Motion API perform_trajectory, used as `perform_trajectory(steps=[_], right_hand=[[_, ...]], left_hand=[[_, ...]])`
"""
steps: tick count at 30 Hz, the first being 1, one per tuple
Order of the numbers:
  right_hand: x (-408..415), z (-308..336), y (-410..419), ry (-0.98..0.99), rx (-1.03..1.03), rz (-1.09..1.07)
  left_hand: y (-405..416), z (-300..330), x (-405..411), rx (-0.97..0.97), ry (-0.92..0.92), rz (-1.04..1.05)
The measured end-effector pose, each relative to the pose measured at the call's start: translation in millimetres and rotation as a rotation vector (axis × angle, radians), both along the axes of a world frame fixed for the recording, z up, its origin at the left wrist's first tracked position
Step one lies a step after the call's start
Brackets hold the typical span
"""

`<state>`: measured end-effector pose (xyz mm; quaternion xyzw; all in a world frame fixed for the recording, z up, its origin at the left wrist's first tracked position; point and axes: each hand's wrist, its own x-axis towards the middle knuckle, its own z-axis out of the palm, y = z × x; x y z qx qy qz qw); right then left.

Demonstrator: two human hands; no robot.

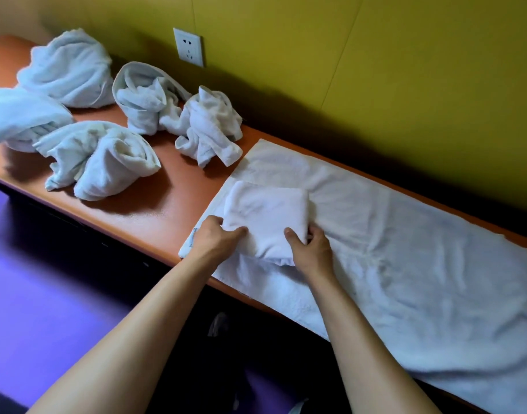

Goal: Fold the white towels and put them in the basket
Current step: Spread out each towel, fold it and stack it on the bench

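A small folded white towel (268, 216) lies on a large white towel (405, 258) spread flat over the right part of the orange table (166, 210). My left hand (217, 237) grips the folded towel's near left edge, thumb on top. My right hand (310, 249) holds its near right corner, fingers tucked under the side. Several crumpled white towels lie to the left: one at the back (68, 67), one at the far left edge (17, 118), one in front (101, 159) and two in the middle (145, 97) (208, 127). No basket is in view.
A yellow-green wall (375, 55) runs along the table's far side, with a white socket (189, 47) above the towels. The purple floor (41, 279) lies below the table's near edge, and the space under the table is dark.
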<state>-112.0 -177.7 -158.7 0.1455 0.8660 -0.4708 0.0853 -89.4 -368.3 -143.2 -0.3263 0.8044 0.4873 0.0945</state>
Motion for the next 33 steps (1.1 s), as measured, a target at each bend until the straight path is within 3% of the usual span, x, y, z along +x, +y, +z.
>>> perform_trajectory(steps=[9,20,33], right_hand=[[25.9,33.7,47.7,0.195,-0.046,-0.087],[111.6,78.7,203.4,0.302,-0.032,-0.246],[175.4,59.7,431.3,0.315,-0.012,-0.589]], left_hand=[[48.3,26.5,25.2,0.159,0.2,0.02],[198.4,61.0,80.0,0.131,0.321,-0.27],[432.6,54.9,91.3,0.142,0.304,-0.664]])
